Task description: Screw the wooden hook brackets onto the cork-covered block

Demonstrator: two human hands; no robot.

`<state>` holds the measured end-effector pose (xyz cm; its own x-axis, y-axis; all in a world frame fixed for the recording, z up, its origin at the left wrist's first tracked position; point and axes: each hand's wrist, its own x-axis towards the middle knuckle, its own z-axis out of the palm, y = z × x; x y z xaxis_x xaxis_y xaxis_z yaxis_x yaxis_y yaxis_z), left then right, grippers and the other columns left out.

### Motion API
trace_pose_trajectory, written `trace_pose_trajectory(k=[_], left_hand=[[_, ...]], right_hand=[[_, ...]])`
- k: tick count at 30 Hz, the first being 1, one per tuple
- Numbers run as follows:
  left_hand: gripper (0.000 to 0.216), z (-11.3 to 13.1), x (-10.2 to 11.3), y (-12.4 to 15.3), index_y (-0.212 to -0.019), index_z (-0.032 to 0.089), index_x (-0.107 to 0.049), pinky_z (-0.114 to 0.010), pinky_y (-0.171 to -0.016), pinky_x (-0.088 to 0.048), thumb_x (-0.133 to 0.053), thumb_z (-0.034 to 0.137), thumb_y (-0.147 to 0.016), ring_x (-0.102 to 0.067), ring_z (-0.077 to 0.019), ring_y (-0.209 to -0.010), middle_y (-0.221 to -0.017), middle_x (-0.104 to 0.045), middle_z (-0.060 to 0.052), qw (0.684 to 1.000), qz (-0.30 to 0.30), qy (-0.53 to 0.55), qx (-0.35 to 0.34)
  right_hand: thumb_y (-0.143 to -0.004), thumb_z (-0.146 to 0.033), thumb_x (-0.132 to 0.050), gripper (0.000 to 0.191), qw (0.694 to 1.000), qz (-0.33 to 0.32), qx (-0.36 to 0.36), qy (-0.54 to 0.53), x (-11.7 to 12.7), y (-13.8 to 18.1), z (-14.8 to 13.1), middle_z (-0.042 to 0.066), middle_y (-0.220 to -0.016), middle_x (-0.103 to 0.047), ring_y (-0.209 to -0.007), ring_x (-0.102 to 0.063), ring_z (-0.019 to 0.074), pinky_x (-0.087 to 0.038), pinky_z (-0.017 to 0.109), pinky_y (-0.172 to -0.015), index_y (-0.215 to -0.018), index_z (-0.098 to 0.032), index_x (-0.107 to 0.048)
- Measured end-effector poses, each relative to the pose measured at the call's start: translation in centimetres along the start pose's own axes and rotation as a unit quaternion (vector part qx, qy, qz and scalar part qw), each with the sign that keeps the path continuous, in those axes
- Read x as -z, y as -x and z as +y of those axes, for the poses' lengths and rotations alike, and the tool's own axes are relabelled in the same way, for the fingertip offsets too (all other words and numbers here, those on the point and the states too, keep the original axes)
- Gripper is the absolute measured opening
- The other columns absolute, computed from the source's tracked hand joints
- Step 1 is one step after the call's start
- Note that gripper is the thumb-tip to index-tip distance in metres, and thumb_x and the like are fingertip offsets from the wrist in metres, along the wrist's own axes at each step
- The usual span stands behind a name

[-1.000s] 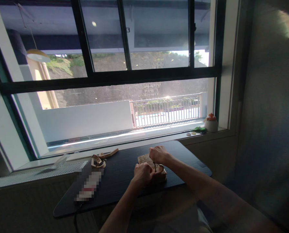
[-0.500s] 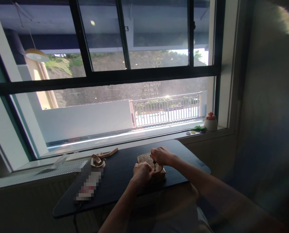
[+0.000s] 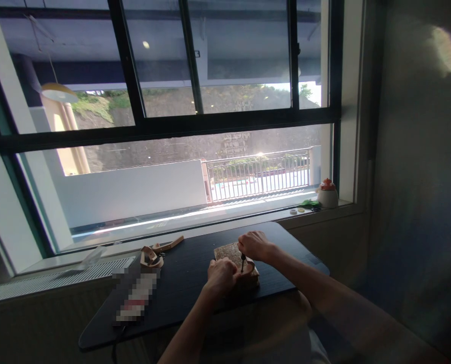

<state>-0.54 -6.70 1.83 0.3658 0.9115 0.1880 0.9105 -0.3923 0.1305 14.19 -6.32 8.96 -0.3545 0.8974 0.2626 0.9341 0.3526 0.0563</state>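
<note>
My right hand (image 3: 255, 245) is closed round the top of an awl-like hand tool (image 3: 242, 263) with a thin dark shaft. The shaft points down, its tip at a curved tan strip (image 3: 250, 272), perhaps leather. My left hand (image 3: 221, 275) is closed at the strip's left end, fingertips close beside the tip. Under the strip lies a speckled brown block (image 3: 227, 251), its near part covered by my hands. Whether the tip has gone into the strip I cannot tell.
Everything lies on a dark table (image 3: 187, 283). More curled tan strips (image 3: 152, 257) rest at its far left, near a blurred-out long object (image 3: 138, 298) with a cord. Behind are a radiator (image 3: 77, 275), the window, and a white pot with an orange lid (image 3: 327, 194) on the sill.
The view has tilted slightly, so the scene sits a little lower. Both hands keep their places at the strip, the right one still on the tool, with only slight movement.
</note>
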Motion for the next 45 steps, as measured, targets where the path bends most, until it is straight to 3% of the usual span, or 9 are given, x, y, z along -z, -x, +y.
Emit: trace_pose_trajectory(k=[5, 8, 19, 24, 32, 40, 45], left_hand=[[0.024, 0.1, 0.3, 0.2, -0.075, 0.027, -0.068, -0.035, -0.077, -0.035, -0.048, 0.041, -0.079, -0.057, -0.0203, -0.082, -0.086, -0.064, -0.002, 1.000, 0.000, -0.023, -0.005], [0.026, 0.3, 0.5, 0.5, -0.075, 0.027, -0.067, -0.035, -0.079, -0.033, -0.046, 0.042, -0.080, -0.057, -0.0193, -0.084, -0.088, -0.064, -0.003, 1.000, 0.001, -0.023, 0.001], [0.026, 0.3, 0.6, 0.4, -0.075, 0.025, -0.069, -0.032, -0.079, -0.034, -0.048, 0.040, -0.078, -0.058, -0.0194, -0.083, -0.084, -0.066, -0.003, 1.000, -0.008, 0.001, 0.006], [0.024, 0.3, 0.4, 0.3, -0.076, 0.026, -0.069, -0.034, -0.080, -0.035, -0.050, 0.039, -0.078, -0.059, -0.0195, -0.082, -0.084, -0.066, -0.002, 1.000, -0.008, 0.001, 0.003], [0.023, 0.4, 0.5, 0.4, -0.079, 0.027, -0.068, -0.035, -0.080, -0.035, -0.049, 0.040, -0.079, -0.058, -0.0200, -0.086, -0.089, -0.065, -0.002, 1.000, -0.015, -0.019, 0.009], [0.025, 0.4, 0.6, 0.4, -0.074, 0.025, -0.069, -0.032, -0.078, -0.034, -0.049, 0.040, -0.078, -0.058, -0.0195, -0.082, -0.083, -0.066, -0.003, 1.000, -0.009, -0.006, 0.010], [0.023, 0.2, 0.4, 0.3, -0.078, 0.026, -0.070, -0.033, -0.078, -0.035, -0.051, 0.040, -0.077, -0.058, -0.0202, -0.084, -0.086, -0.066, -0.002, 1.000, -0.004, -0.010, 0.007]], right_hand=[[-0.086, -0.031, -0.034, 0.033, 0.992, 0.013, 0.120, 0.043, 0.6, 0.9, -0.6, 0.012, -0.085, -0.068, -0.077, -0.063, 0.0221, -0.043, 0.031, -0.066, -0.087, -0.017, -0.064], [-0.087, -0.030, -0.035, 0.032, 0.988, 0.033, 0.142, 0.061, 0.3, 0.7, -1.3, 0.012, -0.081, -0.068, -0.075, -0.064, 0.0233, -0.044, 0.031, -0.064, -0.087, -0.015, -0.063], [-0.088, -0.031, -0.031, 0.039, 0.999, -0.009, 0.015, 0.038, -0.6, -1.7, -1.2, 0.016, -0.084, -0.068, -0.080, -0.064, 0.0260, -0.046, 0.033, -0.062, -0.092, -0.012, -0.065], [-0.085, -0.033, -0.035, 0.038, 0.999, -0.028, 0.027, 0.032, 0.5, -0.9, -0.5, 0.015, -0.086, -0.068, -0.079, -0.064, 0.0255, -0.046, 0.032, -0.061, -0.087, -0.015, -0.067], [-0.085, -0.033, -0.035, 0.034, 0.992, -0.020, 0.123, 0.034, 1.1, 0.3, -0.6, 0.011, -0.086, -0.068, -0.080, -0.063, 0.0245, -0.044, 0.032, -0.064, -0.095, -0.019, -0.064], [-0.087, -0.034, -0.032, 0.038, 0.999, -0.030, 0.018, 0.019, -0.3, -1.5, -1.1, 0.017, -0.090, -0.067, -0.086, -0.062, 0.0255, -0.045, 0.034, -0.068, -0.096, -0.013, -0.064], [-0.088, -0.033, -0.030, 0.041, 0.999, -0.036, -0.005, 0.015, 0.0, -1.5, -0.3, 0.017, -0.092, -0.067, -0.087, -0.062, 0.0252, -0.045, 0.033, -0.067, -0.096, -0.013, -0.065]])
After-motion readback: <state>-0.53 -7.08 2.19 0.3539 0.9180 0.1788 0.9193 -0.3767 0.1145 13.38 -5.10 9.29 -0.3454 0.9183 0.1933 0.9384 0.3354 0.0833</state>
